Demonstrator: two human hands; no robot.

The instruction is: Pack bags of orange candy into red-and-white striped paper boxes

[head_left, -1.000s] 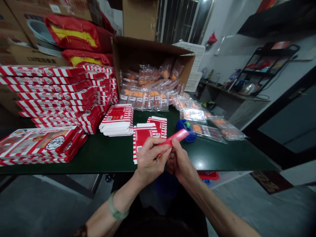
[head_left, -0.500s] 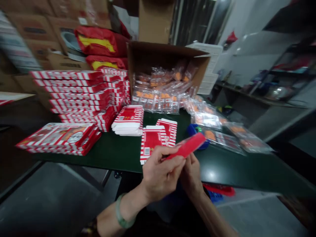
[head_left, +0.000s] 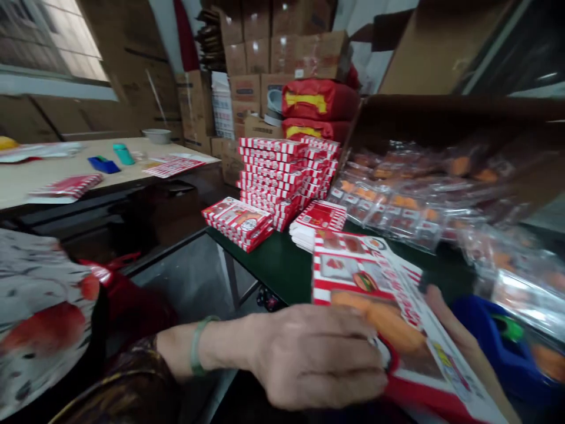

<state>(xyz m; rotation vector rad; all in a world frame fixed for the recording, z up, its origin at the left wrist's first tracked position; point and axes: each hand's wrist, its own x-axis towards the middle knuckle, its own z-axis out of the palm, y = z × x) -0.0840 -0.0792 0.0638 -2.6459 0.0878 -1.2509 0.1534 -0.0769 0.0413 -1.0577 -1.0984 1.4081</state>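
Observation:
A red-and-white striped box (head_left: 375, 277) with pictures of food and orange bun-like shapes on its front is tilted up before me. My right hand (head_left: 463, 335) grips its right side from behind, with most of the fingers hidden. Across the lower front lies my left hand (head_left: 326, 353), a pale green bangle at its wrist. Its fingers are stretched out side by side, their tips by a round printed mark; the thumb is hidden. A blue tape dispenser (head_left: 498, 347) with a green centre stands just right of my right hand.
Finished-looking striped boxes are stacked (head_left: 269, 176) at the back, with several more boxes (head_left: 238, 221) before them. Flat cartons (head_left: 318, 218) lie beside clear packets (head_left: 392, 206) of orange pieces. Another table (head_left: 132, 176) stands left; patterned cloth (head_left: 39, 330) is close at lower left.
My view has swung left, bringing the other table in. The red box, seen edge-on before, now faces me. My left hand has moved from its edge onto its front.

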